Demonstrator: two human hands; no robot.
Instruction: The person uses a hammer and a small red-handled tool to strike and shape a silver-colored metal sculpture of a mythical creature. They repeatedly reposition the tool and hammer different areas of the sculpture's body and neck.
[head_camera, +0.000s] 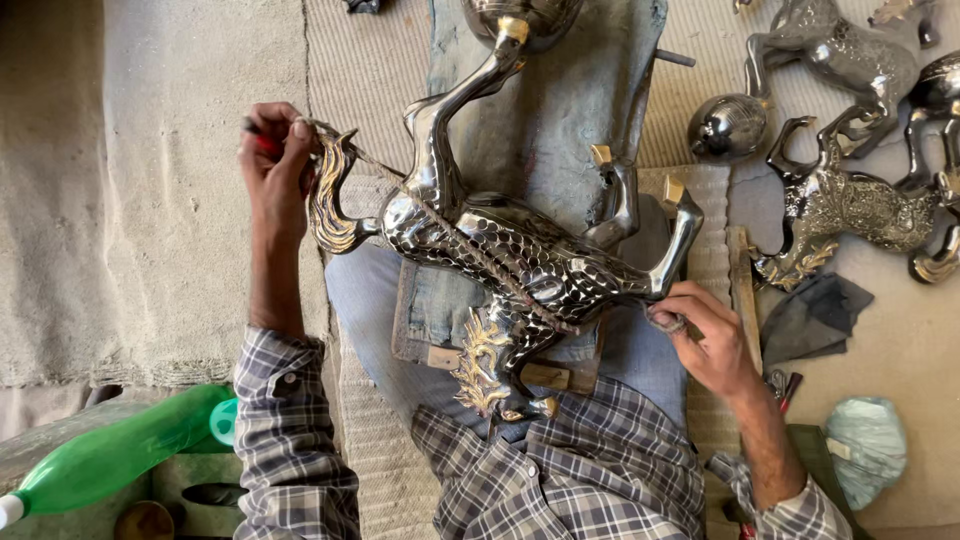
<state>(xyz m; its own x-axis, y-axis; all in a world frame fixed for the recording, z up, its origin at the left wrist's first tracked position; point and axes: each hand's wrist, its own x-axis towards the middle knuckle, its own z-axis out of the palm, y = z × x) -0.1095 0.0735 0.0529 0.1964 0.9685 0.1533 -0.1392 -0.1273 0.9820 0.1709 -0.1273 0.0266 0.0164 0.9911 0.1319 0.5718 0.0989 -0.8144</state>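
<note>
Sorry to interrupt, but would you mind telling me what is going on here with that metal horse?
A seated person has a shiny metal horse figure across the lap. A cord runs taut over its body. The left hand grips one end near the tail, along with something red, and the right hand holds the other end by a hind leg. More metal horses lie on the floor to the right, and a green plastic bottle lies at lower left.

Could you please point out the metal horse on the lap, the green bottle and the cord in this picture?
Horse (520, 265): head view, on its scaled body.
Green bottle (110, 455): head view, on the middle of its body.
Cord (470, 250): head view, on the stretch crossing the horse's body.
</note>
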